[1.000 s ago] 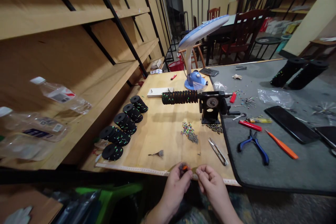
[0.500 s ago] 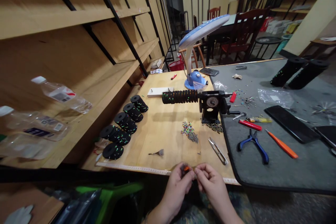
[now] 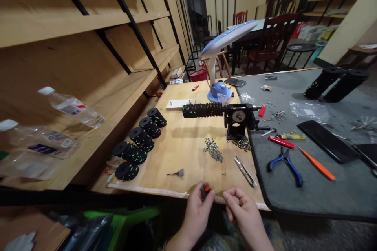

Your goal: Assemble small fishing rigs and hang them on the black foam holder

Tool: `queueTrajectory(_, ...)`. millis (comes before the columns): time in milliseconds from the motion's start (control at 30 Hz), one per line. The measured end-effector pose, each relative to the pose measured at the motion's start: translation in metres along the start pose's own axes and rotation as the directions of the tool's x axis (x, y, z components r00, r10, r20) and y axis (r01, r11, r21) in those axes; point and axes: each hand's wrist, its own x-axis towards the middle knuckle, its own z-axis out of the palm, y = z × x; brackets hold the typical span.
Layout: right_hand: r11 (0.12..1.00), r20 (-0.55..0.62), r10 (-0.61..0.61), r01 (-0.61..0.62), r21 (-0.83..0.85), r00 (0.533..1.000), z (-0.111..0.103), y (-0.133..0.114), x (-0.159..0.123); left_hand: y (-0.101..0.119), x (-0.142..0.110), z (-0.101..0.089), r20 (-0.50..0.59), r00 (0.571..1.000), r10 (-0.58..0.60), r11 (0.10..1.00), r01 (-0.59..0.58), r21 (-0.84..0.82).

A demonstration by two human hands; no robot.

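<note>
At the table's front edge, my left hand (image 3: 196,212) is closed around a small dark bundle with a bright orange part (image 3: 207,188); its kind is too small to make out. A little to the right, my right hand (image 3: 246,212) is pinched, thumb against forefinger. Anything in that pinch is too fine to see. Beyond the hands lie mixed coloured beads (image 3: 211,145) and small grey metal pieces (image 3: 217,156). A pair of thread snips (image 3: 245,171) rests beyond my right hand. Farther left is a small tuft of fine dark strands (image 3: 177,173).
A black hand-cranked winder (image 3: 237,119) carries a row of black foam spools (image 3: 202,110). More wound spools (image 3: 138,136) line the left edge. Blue pliers (image 3: 284,164), an orange tool (image 3: 317,164) and a red lighter (image 3: 281,142) lie on the grey mat (image 3: 318,200). A blue lamp (image 3: 219,91) stands behind.
My hands have moved apart: the right has shifted slightly to the right, away from the left. The dark and orange bundle stays in my left hand.
</note>
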Motion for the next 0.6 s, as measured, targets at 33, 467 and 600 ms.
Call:
queueTrajectory(33,1.0,0.034,0.023,-0.023,0.003,0.999,0.001,0.003,-0.001,0.0,0.0,-0.001,-0.007,0.999,0.046,0.998,-0.046,0.043)
queueTrajectory(467,0.986,0.127,0.149,-0.158,0.062,0.981,0.011,0.009,0.001,-0.005,0.001,-0.005,0.041,0.988,0.15,0.964,-0.155,0.218)
queueTrajectory(600,0.977,0.149,0.164,-0.181,0.109,0.975,0.013,0.007,-0.001,-0.007,0.001,-0.006,0.038,0.986,0.164,0.956,-0.169,0.238)
